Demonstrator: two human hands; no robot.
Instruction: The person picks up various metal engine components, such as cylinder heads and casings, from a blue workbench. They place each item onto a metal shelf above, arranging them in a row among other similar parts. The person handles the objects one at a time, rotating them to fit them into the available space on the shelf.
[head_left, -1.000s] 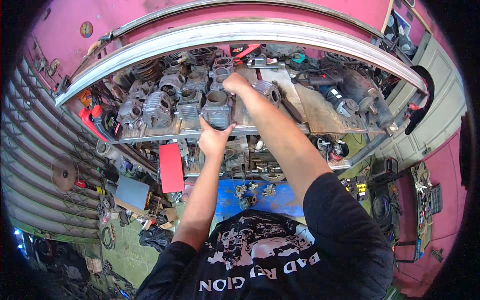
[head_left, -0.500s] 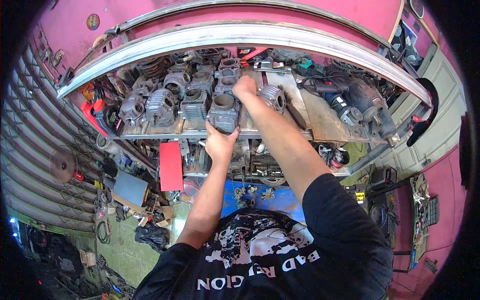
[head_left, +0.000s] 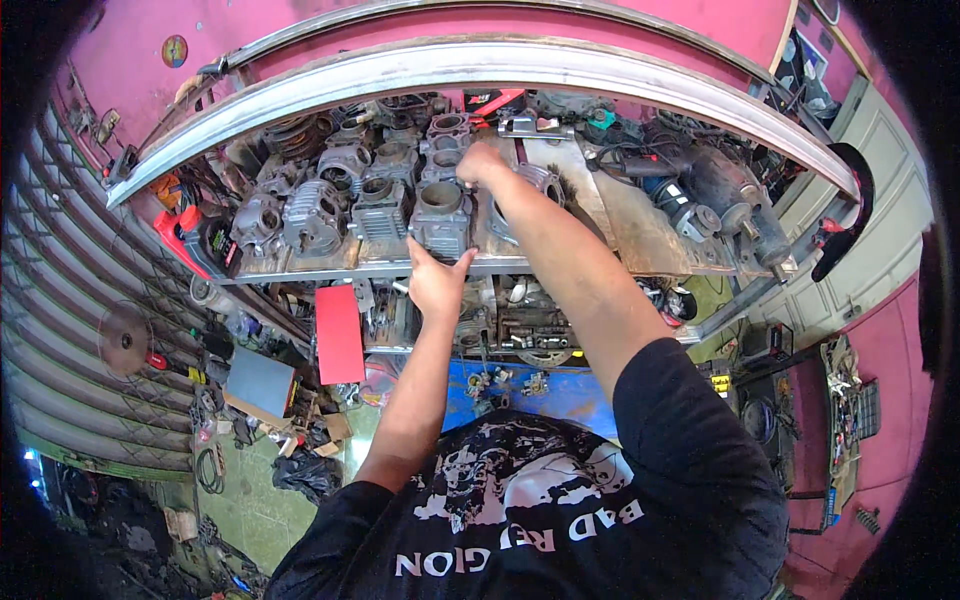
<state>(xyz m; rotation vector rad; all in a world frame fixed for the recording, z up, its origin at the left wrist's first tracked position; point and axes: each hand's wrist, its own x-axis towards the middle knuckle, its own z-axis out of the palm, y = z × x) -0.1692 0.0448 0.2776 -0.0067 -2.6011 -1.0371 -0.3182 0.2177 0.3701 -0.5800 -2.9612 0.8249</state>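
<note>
A grey metal engine cylinder (head_left: 441, 233) stands upright at the front edge of the shelf, its round bore facing up. My left hand (head_left: 437, 288) grips it low at the front, with a finger at its left side and the thumb at its right. Further back, my right hand (head_left: 482, 165) is closed against the right side of another cylinder (head_left: 444, 162). Its fingertips are hidden, so I cannot tell what they hold. Under my right forearm, a finned cylinder part (head_left: 542, 182) is partly covered.
Several grey cylinders and heads (head_left: 315, 215) crowd the shelf on the left. Motor-like parts (head_left: 690, 212) lie on the right. A metal rail (head_left: 480, 62) crosses above the shelf. A red panel (head_left: 340, 335) hangs below its front edge.
The whole view has shifted slightly. My left hand stays at the front cylinder and my right hand stays by the one behind. A little more shows beneath my right wrist.
</note>
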